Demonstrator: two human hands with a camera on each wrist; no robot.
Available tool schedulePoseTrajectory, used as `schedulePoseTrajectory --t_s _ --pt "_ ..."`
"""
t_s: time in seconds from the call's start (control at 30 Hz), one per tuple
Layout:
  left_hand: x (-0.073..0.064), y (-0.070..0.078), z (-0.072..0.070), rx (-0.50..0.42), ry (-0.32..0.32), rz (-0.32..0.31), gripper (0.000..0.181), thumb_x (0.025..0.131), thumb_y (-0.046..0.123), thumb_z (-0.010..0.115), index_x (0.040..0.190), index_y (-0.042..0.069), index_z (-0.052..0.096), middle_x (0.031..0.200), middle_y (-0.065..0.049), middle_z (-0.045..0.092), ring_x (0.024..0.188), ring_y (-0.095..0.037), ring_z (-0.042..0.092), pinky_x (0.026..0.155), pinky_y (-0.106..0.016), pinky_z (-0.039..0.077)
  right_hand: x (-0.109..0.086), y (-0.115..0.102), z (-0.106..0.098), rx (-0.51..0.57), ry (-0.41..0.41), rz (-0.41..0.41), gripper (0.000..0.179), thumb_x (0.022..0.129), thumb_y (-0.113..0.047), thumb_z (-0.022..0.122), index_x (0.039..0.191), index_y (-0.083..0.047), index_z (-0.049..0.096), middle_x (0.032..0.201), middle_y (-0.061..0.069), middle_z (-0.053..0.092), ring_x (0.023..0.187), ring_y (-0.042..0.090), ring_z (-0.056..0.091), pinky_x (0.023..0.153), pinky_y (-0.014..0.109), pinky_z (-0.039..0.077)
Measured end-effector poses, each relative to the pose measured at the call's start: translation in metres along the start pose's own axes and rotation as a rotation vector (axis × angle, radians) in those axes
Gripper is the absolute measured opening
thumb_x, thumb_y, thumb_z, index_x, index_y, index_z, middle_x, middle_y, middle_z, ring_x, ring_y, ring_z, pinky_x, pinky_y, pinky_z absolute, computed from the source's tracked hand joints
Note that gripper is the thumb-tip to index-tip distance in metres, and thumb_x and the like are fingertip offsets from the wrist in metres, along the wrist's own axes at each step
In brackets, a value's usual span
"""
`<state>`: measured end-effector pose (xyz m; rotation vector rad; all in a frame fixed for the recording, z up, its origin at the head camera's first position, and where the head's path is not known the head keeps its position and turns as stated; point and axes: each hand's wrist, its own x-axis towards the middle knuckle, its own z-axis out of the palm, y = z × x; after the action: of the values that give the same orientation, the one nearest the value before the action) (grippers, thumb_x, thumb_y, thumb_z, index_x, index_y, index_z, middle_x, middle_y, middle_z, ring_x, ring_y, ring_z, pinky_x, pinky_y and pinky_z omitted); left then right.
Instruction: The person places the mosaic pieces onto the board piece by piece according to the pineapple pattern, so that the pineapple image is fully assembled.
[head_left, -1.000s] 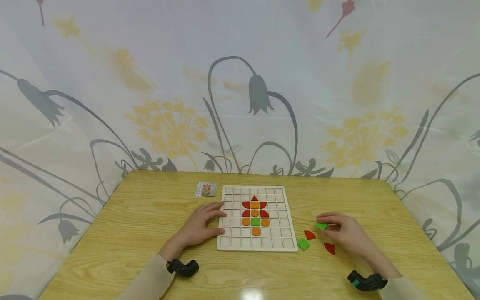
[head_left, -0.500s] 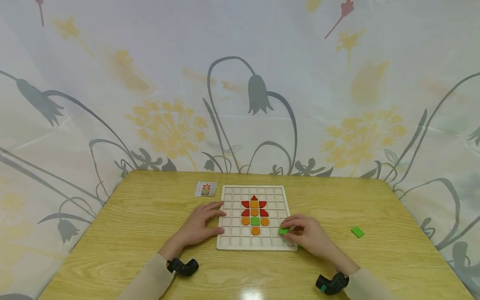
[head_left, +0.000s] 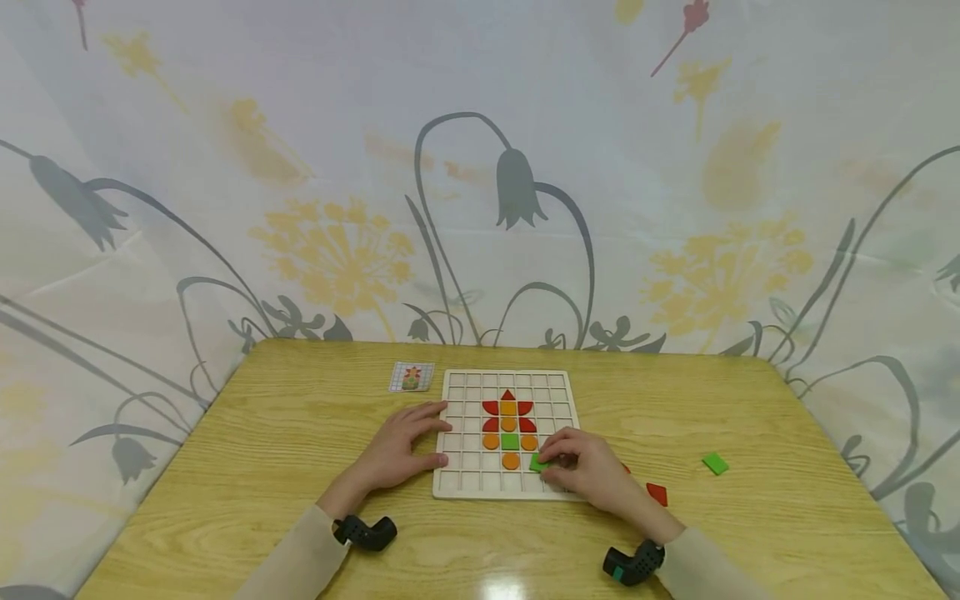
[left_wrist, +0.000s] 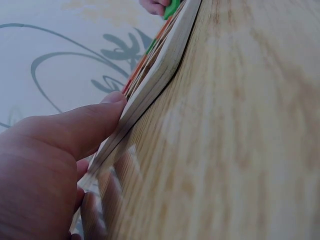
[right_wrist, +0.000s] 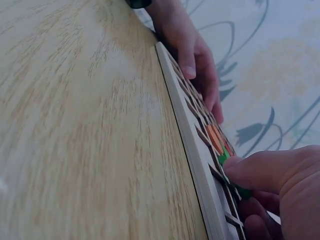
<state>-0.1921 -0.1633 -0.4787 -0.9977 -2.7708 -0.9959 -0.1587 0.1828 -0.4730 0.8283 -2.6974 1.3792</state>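
Note:
A white gridded board (head_left: 459,482) lies on the table, with red, orange and green pieces forming a flower-like figure in its cells. My left hand (head_left: 395,450) rests at the board's left edge, fingers and thumb fairly straight; in the left wrist view the thumb (left_wrist: 114,97) touches the rim. Between thumb and fingers, my right hand (head_left: 592,473) pinches a green square tile (head_left: 537,463) at the board, one cell to the right of the lowest orange disc (head_left: 511,461). The right wrist view shows the thumb (right_wrist: 240,169) partly covering this tile.
Right of the board lie a loose green square tile (head_left: 716,463) and a red piece (head_left: 657,494). Another red piece (head_left: 626,469) is mostly hidden by the right hand. A small pattern card (head_left: 411,377) lies beyond the left hand. A patterned curtain (head_left: 480,208) hangs behind the table.
My right hand has moved left from the loose pieces onto the board, carrying the green square tile. Another green tile, formerly hidden by that hand, shows at the right. The left hand stays put.

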Motion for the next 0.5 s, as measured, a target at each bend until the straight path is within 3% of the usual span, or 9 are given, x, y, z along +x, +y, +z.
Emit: schedulePoseTrajectory --t_s 0.17,0.5 --pt "-0.0003 0.0005 -0.0006 0.0 0.0 0.0 0.046 0.091 0.036 0.073 0.129 0.012 0.066 0.154 -0.01 0.043 0.143 -0.037 0.033 0.112 -0.063 0.023 0.0018 -0.0018 0.0017 -0.038 -0.022 0.001 0.01 0.086 -0.013 0.079 0.094 -0.019 0.077 0.104 -0.008 0.066 0.094 0.013 0.06 0.077 0.027 0.05" --pt "-0.0007 0.0007 -0.0001 0.001 0.0 -0.004 0.045 0.09 0.036 0.073 0.129 0.013 0.067 0.154 -0.008 0.043 0.143 -0.035 0.033 0.113 -0.062 0.023 0.0019 -0.0088 0.0005 -0.032 -0.069 0.047 0.013 0.088 -0.007 0.075 0.097 -0.016 0.076 0.107 -0.005 0.062 0.089 0.012 0.056 0.075 0.026 0.048"
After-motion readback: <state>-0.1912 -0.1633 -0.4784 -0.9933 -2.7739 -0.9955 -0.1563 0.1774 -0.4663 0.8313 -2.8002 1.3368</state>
